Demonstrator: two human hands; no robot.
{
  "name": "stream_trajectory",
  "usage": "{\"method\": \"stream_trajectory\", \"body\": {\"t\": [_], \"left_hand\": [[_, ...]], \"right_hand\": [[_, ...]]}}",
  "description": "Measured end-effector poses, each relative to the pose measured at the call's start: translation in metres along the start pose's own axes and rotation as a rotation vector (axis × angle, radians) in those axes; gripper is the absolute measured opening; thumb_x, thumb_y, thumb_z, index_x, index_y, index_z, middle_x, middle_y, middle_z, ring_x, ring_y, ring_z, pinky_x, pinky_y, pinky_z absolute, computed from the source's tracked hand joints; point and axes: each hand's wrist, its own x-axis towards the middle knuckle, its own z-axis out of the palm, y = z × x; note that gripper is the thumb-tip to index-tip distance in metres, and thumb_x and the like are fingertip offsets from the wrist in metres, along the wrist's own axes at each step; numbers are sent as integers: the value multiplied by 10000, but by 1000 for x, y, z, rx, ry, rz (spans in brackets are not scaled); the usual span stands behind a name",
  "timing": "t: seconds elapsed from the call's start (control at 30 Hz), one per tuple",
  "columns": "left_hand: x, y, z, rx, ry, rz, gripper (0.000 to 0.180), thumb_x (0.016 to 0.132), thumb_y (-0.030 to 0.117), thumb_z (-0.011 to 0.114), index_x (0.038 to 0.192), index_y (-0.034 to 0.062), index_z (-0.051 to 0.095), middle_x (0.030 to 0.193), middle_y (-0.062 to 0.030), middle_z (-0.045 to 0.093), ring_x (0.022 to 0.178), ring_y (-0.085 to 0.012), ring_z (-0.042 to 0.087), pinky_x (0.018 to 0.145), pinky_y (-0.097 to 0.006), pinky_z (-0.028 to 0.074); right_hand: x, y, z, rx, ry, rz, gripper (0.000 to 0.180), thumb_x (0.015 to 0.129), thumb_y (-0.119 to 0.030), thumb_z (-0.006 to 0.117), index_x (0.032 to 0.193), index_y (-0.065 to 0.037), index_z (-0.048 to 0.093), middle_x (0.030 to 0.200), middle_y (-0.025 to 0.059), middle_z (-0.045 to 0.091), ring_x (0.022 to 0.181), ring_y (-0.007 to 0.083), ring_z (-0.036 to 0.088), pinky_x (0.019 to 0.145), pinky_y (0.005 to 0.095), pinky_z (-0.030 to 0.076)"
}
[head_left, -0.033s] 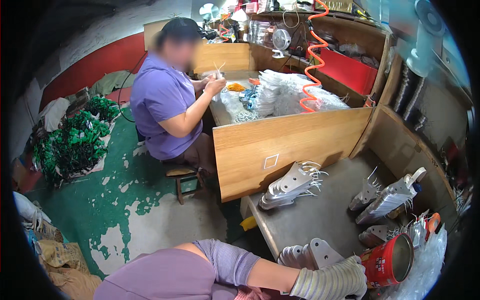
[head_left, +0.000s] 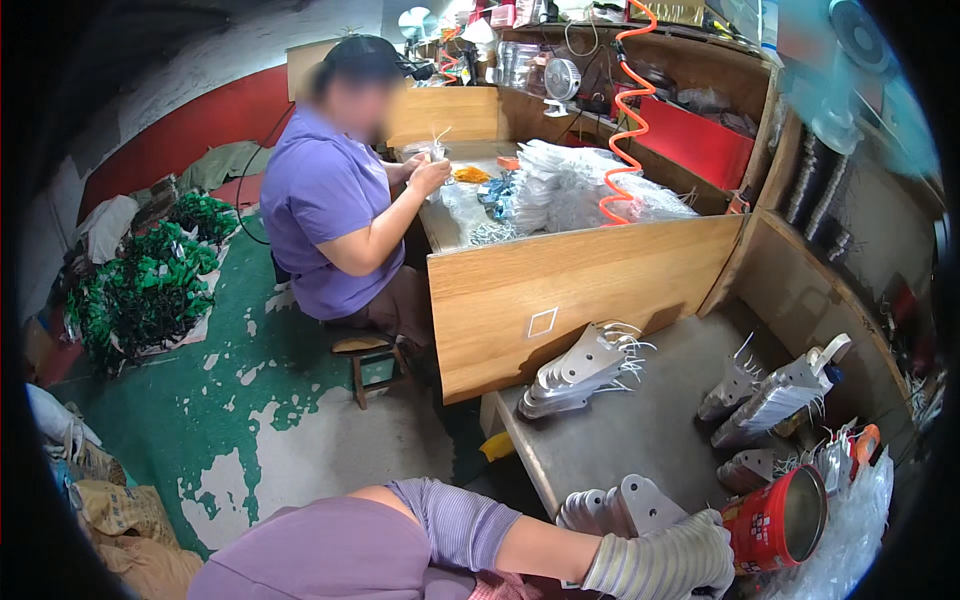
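My left hand (head_left: 675, 557), in a pale striped knit glove, reaches in along the lower edge. It is beside a red can (head_left: 760, 530), whose round mouth faces up and to the right. The fingers are mostly hidden, so I cannot tell whether they touch or grip anything. A stack of silvery flat plates with holes (head_left: 620, 508) stands just behind my wrist. My right hand is out of view.
Several stacks of plates with white ties (head_left: 575, 375) stand on the grey bench (head_left: 640, 430). A wooden divider (head_left: 590, 300) crosses behind them. Clear plastic bags (head_left: 850, 540) lie at the right. A seated co-worker (head_left: 335, 190) in purple handles a small item.
The co-worker's hands and the small item in them have shifted slightly. My left arm and the red can look nearly the same.
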Motion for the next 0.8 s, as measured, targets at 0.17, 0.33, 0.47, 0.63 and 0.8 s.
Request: {"method": "stream_trajectory", "body": {"t": [0.17, 0.33, 0.47, 0.63, 0.8], "left_hand": [[-1, -2, 0, -39, -88, -16, 171, 765, 365, 716, 789, 201, 759, 761, 0, 700, 820, -234, 649, 861, -427, 409], [3, 0, -11, -112, -76, -84, 120, 793, 237, 713, 782, 124, 673, 813, -84, 656, 853, -321, 628, 839, -461, 434], [5, -4, -25, -100, -137, -101, 139, 828, 240, 749, 849, 102, 739, 801, -72, 681, 786, -291, 634, 725, -414, 466], [11, -3, -23, -131, -234, -196, 188, 842, 293, 759, 840, 104, 748, 788, -61, 684, 794, -274, 639, 757, -398, 462], [12, 2, -24, -54, -228, -152, 236, 838, 344, 767, 841, 109, 744, 781, -54, 679, 797, -275, 626, 842, -425, 433]], "right_hand": [[-17, 26, -28, -112, 91, 88, 485, 926, -202, 729, 1325, 44, 605, 1226, 167, 655, 1038, 263, 615, 935, 383, 489], [-14, -6, 8, -279, 144, -108, 359, 872, -138, 685, 1209, -53, 598, 1079, 130, 601, 968, 255, 561, 877, 365, 471], [7, -20, 33, -42, -82, -162, 346, 833, -38, 677, 1166, -20, 586, 970, 58, 602, 871, 150, 560, 795, 308, 473], [4, -16, 40, 171, -85, -26, 373, 862, 33, 687, 1214, -22, 575, 1003, 55, 632, 896, 122, 594, 825, 267, 492], [-1, -19, 37, 240, -126, 22, 379, 861, 22, 710, 1214, -20, 577, 1008, 60, 645, 885, 120, 604, 819, 263, 513]]}}
